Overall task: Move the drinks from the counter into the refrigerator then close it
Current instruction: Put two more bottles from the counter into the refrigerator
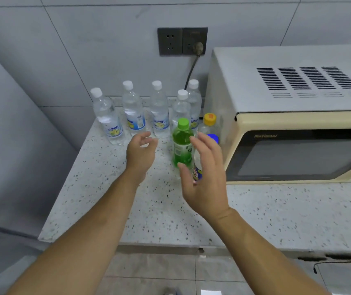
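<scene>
Several clear water bottles with white caps (134, 109) stand in a row at the back of the speckled counter (110, 188). In front of them stands a green bottle (182, 143) with a green cap. Beside it are a yellow-capped bottle (209, 122) and a blue-capped bottle (214, 137), partly hidden by my right hand. My left hand (141, 151) hovers open just in front of the water bottles, holding nothing. My right hand (205, 177) is open, fingers spread, close to the green bottle's right side. The grey refrigerator (10, 145) side stands at the left.
A cream microwave (298, 124) fills the counter's right side, close to the bottles. A dark wall socket (182, 41) with a plugged cord sits above. The counter's front edge runs across the lower view, with tiled floor (159, 273) below.
</scene>
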### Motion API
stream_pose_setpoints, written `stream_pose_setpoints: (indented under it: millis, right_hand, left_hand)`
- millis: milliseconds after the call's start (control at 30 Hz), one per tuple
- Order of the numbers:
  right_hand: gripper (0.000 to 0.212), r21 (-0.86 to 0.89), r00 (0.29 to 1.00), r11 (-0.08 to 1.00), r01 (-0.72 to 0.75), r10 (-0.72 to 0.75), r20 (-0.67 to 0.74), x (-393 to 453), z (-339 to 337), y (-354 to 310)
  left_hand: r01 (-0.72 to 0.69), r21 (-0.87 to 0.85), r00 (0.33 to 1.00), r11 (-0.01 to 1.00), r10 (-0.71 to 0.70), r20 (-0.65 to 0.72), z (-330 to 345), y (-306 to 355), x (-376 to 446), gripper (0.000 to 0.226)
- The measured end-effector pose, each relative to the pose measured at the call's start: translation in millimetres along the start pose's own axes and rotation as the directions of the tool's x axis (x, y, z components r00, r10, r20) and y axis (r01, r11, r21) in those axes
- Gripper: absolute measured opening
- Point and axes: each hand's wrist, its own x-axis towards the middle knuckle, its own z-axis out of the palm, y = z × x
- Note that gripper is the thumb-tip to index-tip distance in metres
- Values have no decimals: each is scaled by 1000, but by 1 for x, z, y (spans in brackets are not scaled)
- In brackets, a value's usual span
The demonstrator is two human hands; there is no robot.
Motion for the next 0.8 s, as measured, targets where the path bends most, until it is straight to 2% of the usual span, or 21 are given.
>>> stream_pose_setpoints:
  millis: [133,233,300,400,533,667,800]
  right_hand:
    - [66,-29,976,990,-139,142,166,45,38,-5]
    - [64,-115,952,964,-239,256,170,84,68,8]
    - [61,-180,915,930,-322,354,192,97,84,21]
    - [52,-219,873,879,-423,460,161,96,96,35]
    - [40,-159,884,883,-442,459,93,89,103,44]
    - [24,-114,863,865,-488,498,88,84,105,49]
    - [19,-89,864,871,-483,491,111,79,107,48]
  left_hand:
    - [-20,49,972,999,31,-231,-22,-4,24,24]
    - [13,80,920,997,19,-392,-39,-2,47,38]
    - [20,124,895,992,37,-444,-47,3,65,51]
    - [26,191,883,981,67,-464,-57,17,95,69]
    - [69,206,903,976,27,-429,-68,36,136,84]
    - [55,176,923,983,17,-384,-65,45,162,74]
    - [-36,149,912,988,94,-399,-62,45,163,41]
